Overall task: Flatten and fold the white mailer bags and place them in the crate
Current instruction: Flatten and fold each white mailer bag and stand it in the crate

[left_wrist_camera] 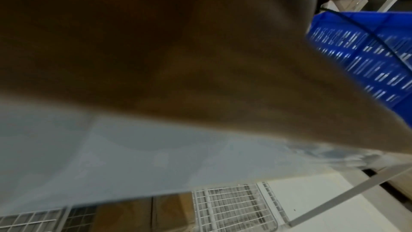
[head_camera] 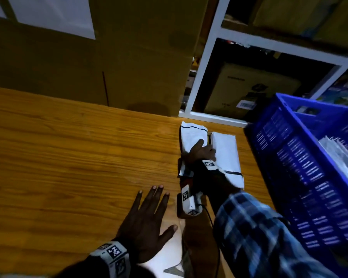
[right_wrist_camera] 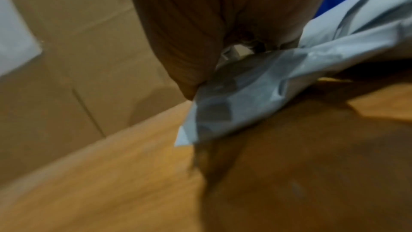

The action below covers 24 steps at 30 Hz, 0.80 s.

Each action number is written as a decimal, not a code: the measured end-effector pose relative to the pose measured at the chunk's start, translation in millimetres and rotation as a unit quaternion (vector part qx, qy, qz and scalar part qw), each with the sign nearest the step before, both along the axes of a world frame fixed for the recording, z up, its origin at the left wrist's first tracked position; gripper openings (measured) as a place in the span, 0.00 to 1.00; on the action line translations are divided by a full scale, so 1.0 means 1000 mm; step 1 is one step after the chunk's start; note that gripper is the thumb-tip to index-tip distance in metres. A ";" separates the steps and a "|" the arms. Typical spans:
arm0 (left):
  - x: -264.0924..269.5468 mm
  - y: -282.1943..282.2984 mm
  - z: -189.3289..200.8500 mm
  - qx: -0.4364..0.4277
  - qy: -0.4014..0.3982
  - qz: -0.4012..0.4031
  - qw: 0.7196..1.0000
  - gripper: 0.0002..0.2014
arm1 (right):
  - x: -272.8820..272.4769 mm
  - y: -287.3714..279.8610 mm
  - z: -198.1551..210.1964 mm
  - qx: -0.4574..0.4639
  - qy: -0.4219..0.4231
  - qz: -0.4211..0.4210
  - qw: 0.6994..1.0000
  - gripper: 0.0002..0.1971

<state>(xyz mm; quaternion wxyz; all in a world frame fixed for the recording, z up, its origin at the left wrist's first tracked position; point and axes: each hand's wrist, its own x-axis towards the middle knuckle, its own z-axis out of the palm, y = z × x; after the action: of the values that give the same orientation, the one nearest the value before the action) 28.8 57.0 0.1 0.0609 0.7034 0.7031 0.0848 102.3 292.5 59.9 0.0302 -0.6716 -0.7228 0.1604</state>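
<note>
The folded bag [head_camera: 193, 137] lies near the surface's far right edge, beside the crate [head_camera: 301, 157]. Right hand [head_camera: 203, 152] grasps it; left hand [head_camera: 147, 223] rests flat, released. Thin, light, slippery film — pinch the folded edge.

The right hand [head_camera: 203, 152] covered the middle of the folded mailer bag [head_camera: 225, 155]. The crate [head_camera: 301, 157] ran off the right edge. Both wrist views were blurred; the left fingers went unseen there.

Left hand [head_camera: 147, 221] flat, fingers spread, right hand [head_camera: 202, 151] curled, gripping
</note>
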 end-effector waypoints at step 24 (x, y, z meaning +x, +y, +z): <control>0.029 -0.033 0.041 0.016 -0.305 0.084 0.948 0.46 | 0.154 -0.166 0.013 0.068 0.027 0.404 0.912 0.50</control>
<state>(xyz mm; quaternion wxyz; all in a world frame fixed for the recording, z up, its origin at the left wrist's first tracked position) 58.1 24.2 41.6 0.2543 0.5830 0.7061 0.3111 256.7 126.9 72.9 0.0280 -0.3144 -0.9402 0.1278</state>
